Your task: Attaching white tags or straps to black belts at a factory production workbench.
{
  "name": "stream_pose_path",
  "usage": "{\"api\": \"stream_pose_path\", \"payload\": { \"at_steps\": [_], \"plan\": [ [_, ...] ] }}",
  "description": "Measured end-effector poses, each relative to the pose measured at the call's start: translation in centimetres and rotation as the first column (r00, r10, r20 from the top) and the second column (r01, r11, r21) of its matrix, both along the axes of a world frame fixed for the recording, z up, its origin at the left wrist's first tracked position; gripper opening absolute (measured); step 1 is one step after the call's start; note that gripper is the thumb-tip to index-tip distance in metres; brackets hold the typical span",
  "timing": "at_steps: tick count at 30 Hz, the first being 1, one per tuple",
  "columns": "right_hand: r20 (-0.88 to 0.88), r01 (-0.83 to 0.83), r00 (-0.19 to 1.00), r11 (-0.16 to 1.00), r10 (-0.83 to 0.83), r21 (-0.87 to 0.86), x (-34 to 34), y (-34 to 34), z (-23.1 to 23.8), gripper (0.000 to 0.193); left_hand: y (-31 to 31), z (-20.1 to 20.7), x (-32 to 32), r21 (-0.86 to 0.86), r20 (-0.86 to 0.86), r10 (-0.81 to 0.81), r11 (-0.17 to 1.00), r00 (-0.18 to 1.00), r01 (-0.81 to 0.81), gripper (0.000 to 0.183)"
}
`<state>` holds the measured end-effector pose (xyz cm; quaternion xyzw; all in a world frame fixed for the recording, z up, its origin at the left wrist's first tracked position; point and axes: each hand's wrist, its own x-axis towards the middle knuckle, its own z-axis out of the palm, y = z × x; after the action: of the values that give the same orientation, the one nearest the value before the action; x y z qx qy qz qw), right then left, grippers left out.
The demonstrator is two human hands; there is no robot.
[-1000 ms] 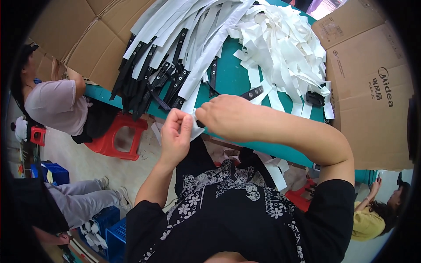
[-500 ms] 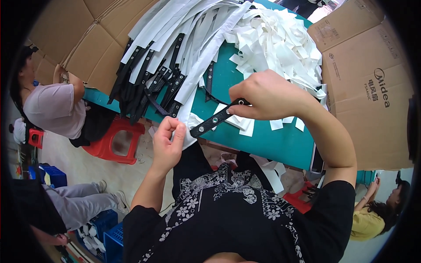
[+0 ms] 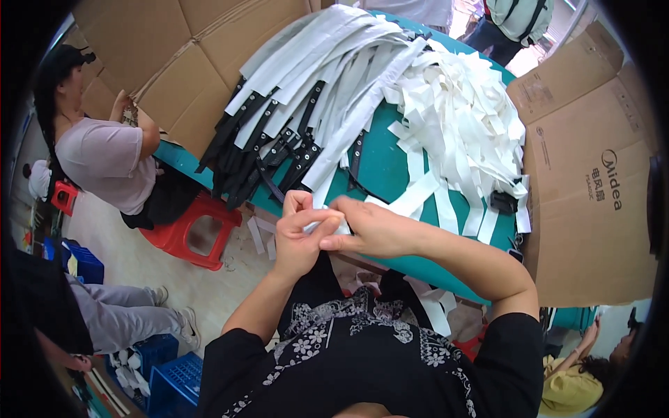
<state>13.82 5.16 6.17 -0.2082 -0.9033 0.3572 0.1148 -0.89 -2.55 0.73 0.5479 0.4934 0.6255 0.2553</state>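
My left hand (image 3: pixel 298 240) and my right hand (image 3: pixel 369 226) meet at the near edge of the green table. Both are closed, with fingers pinched around a white strip (image 3: pixel 341 227) that shows between them. Most of the strip is hidden by the fingers, and I cannot see whether a black strap is inside it. Just beyond my hands lies a bundle of black eyelet straps (image 3: pixel 240 157), their upper lengths covered by long white sleeves (image 3: pixel 306 59). One loose black strap (image 3: pixel 357 159) with metal eyelets lies on the table.
A heap of white strips (image 3: pixel 463 111) covers the right part of the green table (image 3: pixel 380 139). Cardboard sheets (image 3: pixel 585 160) stand at both sides. A red stool (image 3: pixel 198 237) and a seated person (image 3: pixel 104 160) are at left. Blue crates (image 3: pixel 178 380) sit lower left.
My right hand has moved left and down to meet my left hand. The black eyelet strap held between them no longer shows. The whole view has shifted slightly.
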Motion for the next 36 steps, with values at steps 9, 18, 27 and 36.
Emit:
{"api": "stream_pose_path", "payload": {
  "at_steps": [9, 18, 27, 36],
  "plan": [
    [0.208, -0.214, 0.937, 0.933, 0.280, -0.290, 3.7, 13.8, 7.9, 0.022, -7.1, -8.5, -13.2, -0.802, 0.226, -0.537, 0.371, 0.813, 0.468, 0.037],
    [-0.128, 0.455, 0.720, 0.324, -0.682, 0.829, 2.2, 42.1, 24.2, 0.034, 8.0, 5.8, -21.1, -0.352, -0.449, 0.084, 0.898, 0.890, -0.262, 0.027],
    [0.223, 0.094, 0.931, 0.779, -0.290, 0.620, -8.3, 37.8, 3.2, 0.022, 31.3, 9.4, -20.8, 0.644, -0.744, 0.666, 0.736, 0.053, -0.207, 0.026],
    [0.514, 0.448, 0.739, 0.887, -0.436, 0.109, 0.1, 28.2, -11.1, 0.030, 24.4, -3.9, -3.1, -0.181, -0.855, -0.413, 0.804, 0.314, 0.566, 0.014]
  ]
}}
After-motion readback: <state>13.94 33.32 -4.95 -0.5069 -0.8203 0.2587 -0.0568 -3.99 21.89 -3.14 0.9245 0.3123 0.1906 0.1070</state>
